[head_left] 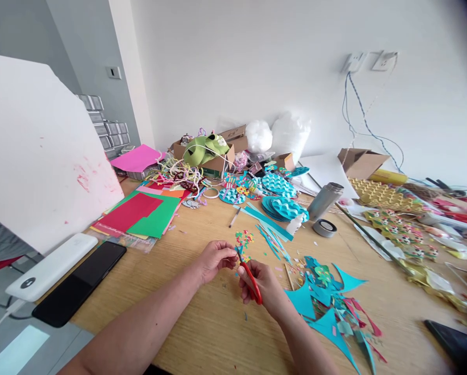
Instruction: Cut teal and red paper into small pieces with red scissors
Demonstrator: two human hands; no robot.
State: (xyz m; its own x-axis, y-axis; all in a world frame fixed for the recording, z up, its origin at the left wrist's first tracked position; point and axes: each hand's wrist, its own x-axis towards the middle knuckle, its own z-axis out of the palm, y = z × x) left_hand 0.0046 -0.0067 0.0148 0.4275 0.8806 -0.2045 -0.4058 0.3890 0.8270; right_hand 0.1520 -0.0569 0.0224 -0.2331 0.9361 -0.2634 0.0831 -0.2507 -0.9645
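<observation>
My right hand point(259, 284) grips a pair of scissors point(252, 284) by its red handles, the blades pointing up and left. Just left of them, my left hand point(217, 259) pinches a small piece of blue paper point(238, 250) near the blade tips. Whether the blades touch the paper I cannot make out. Beyond my fingers lie small colourful paper cutouts point(244, 238) in red, yellow and green. To the right of my right hand is a heap of blue paper scraps point(323, 297) with some pink strips. Narrow blue paper strips point(272, 242) lie farther back.
Coloured paper sheets point(139, 213), a black phone point(81, 284) and a white power bank point(53, 265) are at left. Blue wavy discs point(284, 207), a glue bottle point(295, 224), a tape roll point(324, 227) and a metal flask point(326, 200) stand behind. Another dark device point(450, 338) lies at right.
</observation>
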